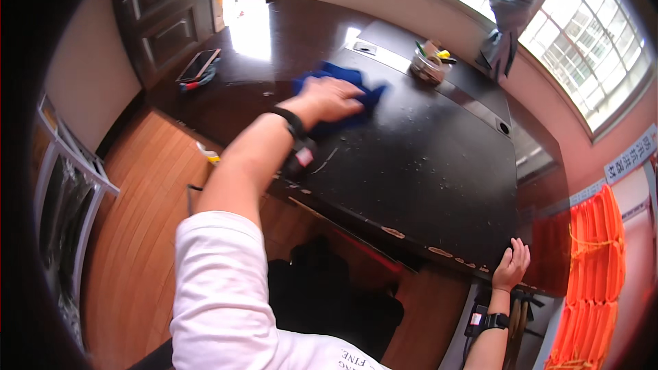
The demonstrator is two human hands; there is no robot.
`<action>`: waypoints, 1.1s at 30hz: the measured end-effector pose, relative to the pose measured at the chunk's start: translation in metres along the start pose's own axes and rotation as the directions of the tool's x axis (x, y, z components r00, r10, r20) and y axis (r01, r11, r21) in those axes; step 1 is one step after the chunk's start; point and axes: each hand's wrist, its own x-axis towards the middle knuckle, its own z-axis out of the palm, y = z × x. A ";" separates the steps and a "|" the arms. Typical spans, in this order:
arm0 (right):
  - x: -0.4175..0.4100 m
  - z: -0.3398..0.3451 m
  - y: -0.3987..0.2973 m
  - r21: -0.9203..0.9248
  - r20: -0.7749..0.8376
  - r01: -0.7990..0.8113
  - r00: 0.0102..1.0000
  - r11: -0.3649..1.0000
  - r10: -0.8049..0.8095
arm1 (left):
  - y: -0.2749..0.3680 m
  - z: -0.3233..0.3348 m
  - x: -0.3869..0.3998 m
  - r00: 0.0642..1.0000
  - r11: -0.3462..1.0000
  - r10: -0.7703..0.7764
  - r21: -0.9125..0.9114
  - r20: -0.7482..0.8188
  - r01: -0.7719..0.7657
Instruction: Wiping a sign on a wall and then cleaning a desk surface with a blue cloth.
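Stretched across the dark wooden desk [437, 164], my left hand [331, 98] presses down on a blue cloth [354, 77]. The cloth is bunched under the palm and fingers and looks blurred. Water drops and wet spots dot the desktop to its right. My right hand [511, 262] rests at the desk's front right corner with nothing in it, its thumb apart from the fingers. A black band [290, 121] circles my left wrist, another band [497, 321] the right one.
On the desk stand a clear jar [429, 67] of small items and, far left, a smartphone [200, 64]. The front edge is chipped. Orange bundles [596, 246] line the right side, below a curtained window [591, 46]. A dark door [164, 15] is at upper left.
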 end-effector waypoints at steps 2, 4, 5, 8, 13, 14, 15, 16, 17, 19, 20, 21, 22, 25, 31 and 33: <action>0.002 -0.001 -0.006 -0.001 0.013 -0.011 1.000 1.000 0.011 | -0.046 -0.013 0.003 0.943 0.943 -0.330 0.038 -0.029 0.331; 0.003 -0.004 -0.008 0.011 0.029 -0.004 1.000 1.000 0.003 | -0.091 -0.011 0.005 0.839 0.839 -0.534 0.053 -0.102 0.541; 0.003 -0.005 -0.009 0.004 0.030 -0.013 0.999 1.000 0.013 | -0.100 -0.016 0.005 0.777 0.775 -0.617 0.071 -0.126 0.628; 0.003 -0.012 -0.012 0.010 0.069 -0.044 0.997 0.999 0.043 | -0.102 -0.023 0.024 0.645 0.637 -0.760 0.104 -0.083 0.764; 0.002 -0.018 -0.023 0.018 0.060 -0.086 0.995 0.996 0.085 | -0.080 -0.012 0.073 0.712 0.704 -0.701 0.118 -0.045 0.701; 0.003 -0.018 -0.025 0.022 0.060 -0.084 0.995 0.996 0.082 | -0.068 -0.007 0.085 0.754 0.746 -0.655 0.127 -0.040 0.654; 0.003 -0.019 -0.027 0.025 0.063 -0.079 0.995 0.997 0.077 | -0.052 -0.001 0.097 0.793 0.783 -0.609 0.136 -0.031 0.607; 0.003 -0.018 -0.027 0.029 0.045 -0.068 0.997 0.997 0.067 | -0.033 0.004 0.108 0.839 0.828 -0.544 0.142 -0.030 0.542; 0.003 -0.018 -0.028 0.023 0.038 -0.077 0.996 0.997 0.076 | -0.012 0.009 0.118 0.879 0.867 -0.477 0.148 -0.028 0.475; 0.004 -0.018 -0.030 0.042 0.035 -0.062 0.998 0.997 0.061 | 0.032 0.019 0.127 0.940 0.926 -0.340 0.168 -0.019 0.338; 0.004 -0.017 -0.028 0.037 0.025 -0.058 0.998 0.998 0.057 | 0.057 0.024 0.127 0.965 0.951 -0.261 0.172 -0.009 0.259; 0.004 -0.017 -0.026 0.035 0.018 -0.064 0.998 0.997 0.063 | 0.081 0.028 0.125 0.984 0.968 -0.181 0.176 -0.001 0.178; 0.003 -0.016 -0.025 0.031 0.012 -0.066 0.998 0.997 0.065 | 0.105 0.032 0.121 0.994 0.981 -0.109 0.160 0.011 0.106; 0.003 -0.011 -0.024 0.034 -0.019 -0.057 0.998 0.998 0.057 | 0.172 0.052 0.104 0.992 0.985 0.121 0.120 0.023 -0.123; 0.002 -0.004 -0.020 0.028 -0.038 -0.071 0.997 0.997 0.072 | 0.280 0.080 0.026 0.855 0.857 0.515 -0.007 0.058 -0.515; 0.002 0.001 -0.017 0.018 -0.041 -0.043 0.998 0.999 0.044 | 0.287 0.081 -0.001 0.832 0.834 0.552 -0.027 0.057 -0.551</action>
